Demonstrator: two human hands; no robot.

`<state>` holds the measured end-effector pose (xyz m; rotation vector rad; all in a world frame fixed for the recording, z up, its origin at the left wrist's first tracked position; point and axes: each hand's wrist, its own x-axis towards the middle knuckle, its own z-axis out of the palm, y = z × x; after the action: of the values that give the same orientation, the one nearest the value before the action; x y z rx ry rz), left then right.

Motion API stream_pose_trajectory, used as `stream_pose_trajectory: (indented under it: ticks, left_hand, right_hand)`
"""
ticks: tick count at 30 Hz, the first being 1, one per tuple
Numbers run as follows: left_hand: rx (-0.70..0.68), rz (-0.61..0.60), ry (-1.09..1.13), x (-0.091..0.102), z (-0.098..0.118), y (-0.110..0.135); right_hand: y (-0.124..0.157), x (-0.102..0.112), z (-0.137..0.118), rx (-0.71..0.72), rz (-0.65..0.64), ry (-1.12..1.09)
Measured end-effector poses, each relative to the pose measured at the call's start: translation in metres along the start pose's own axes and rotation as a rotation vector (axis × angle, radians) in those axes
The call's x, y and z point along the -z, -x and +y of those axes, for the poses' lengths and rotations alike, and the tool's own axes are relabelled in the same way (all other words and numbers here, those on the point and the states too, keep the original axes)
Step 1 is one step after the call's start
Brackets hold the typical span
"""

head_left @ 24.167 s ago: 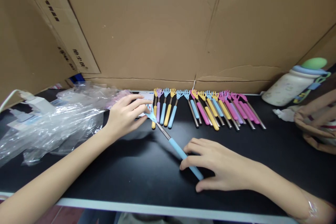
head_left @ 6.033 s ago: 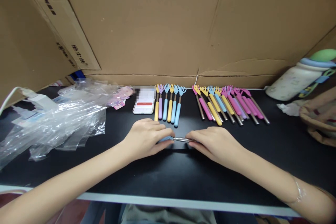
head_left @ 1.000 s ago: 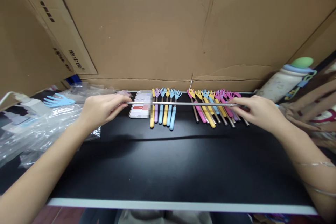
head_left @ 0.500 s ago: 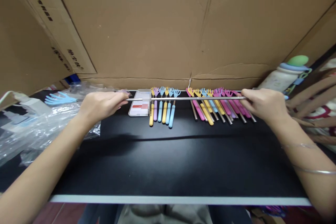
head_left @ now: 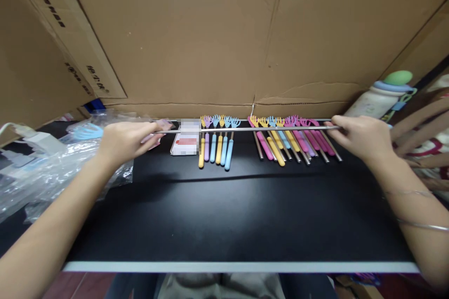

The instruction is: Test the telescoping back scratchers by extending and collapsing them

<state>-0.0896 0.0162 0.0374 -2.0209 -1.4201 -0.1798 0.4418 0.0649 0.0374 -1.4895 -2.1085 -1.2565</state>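
A telescopic back scratcher [head_left: 245,129] is stretched out level across the view, its long metal rod running between my two hands. My left hand [head_left: 124,142] is closed around the rod's left part, close to the light blue claw head [head_left: 87,131]. At the other end my right hand [head_left: 363,138] grips the rod, covering most of the handle. Beneath and behind the rod lie a short row of back scratchers [head_left: 220,149] with yellow, purple and blue grips, and a larger overlapping row [head_left: 294,142] in pink, yellow, blue and purple.
A phone [head_left: 185,142] lies left of the short row. Clear plastic bags [head_left: 66,177] and a white plug [head_left: 45,142] cover the table's left side. A bottle [head_left: 372,100] with a green top stands back right. Cardboard [head_left: 196,32] walls the back of the black table [head_left: 231,224].
My hands have drawn slightly farther apart along the rod. The blue claw now sits closer to my left hand. The rows on the table are unchanged.
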Motion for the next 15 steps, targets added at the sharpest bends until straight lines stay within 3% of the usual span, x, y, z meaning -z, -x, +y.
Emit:
stream_pose_trajectory:
  ticks: [3, 9, 15]
  left_hand:
    - [0.067, 0.002, -0.038, -0.002, -0.01, 0.002]
    - [0.084, 0.008, -0.051, 0.002, -0.014, 0.001]
    - [0.107, 0.008, -0.052, 0.001, -0.021, 0.002]
  right_hand:
    - [0.002, 0.002, 0.006, -0.11, -0.006, 0.003]
    - [0.005, -0.001, 0.016, -0.237, -0.1, 0.008]
    - [0.011, -0.004, 0.031, -0.345, -0.101, 0.038]
